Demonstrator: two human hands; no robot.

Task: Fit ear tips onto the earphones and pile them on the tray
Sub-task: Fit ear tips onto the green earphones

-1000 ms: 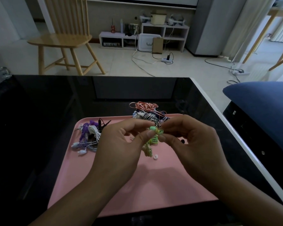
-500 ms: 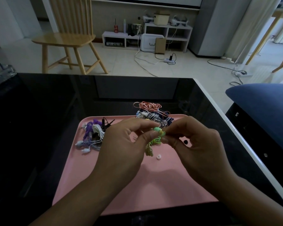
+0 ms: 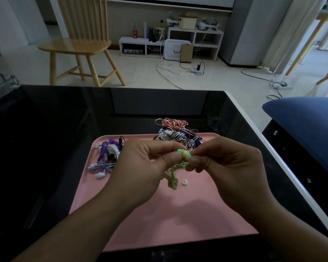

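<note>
Mid-task: left hand (image 3: pixel 140 163) and right hand (image 3: pixel 222 163) pinching green earphone (image 3: pixel 185 155) over tray (image 3: pixel 178 220), purple bundle (image 3: pixel 107 156) piled, loose ear tip (image 3: pixel 185 182) and tangled pile (image 3: pixel 176 133) remaining.

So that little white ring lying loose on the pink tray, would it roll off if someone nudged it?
Probably it would skid more than roll: the white ring seems to lie flat on the tray. It looks tiny next to the hands, so likely very light and easily flicked away. The tray's raised rim may well stop it.
</note>
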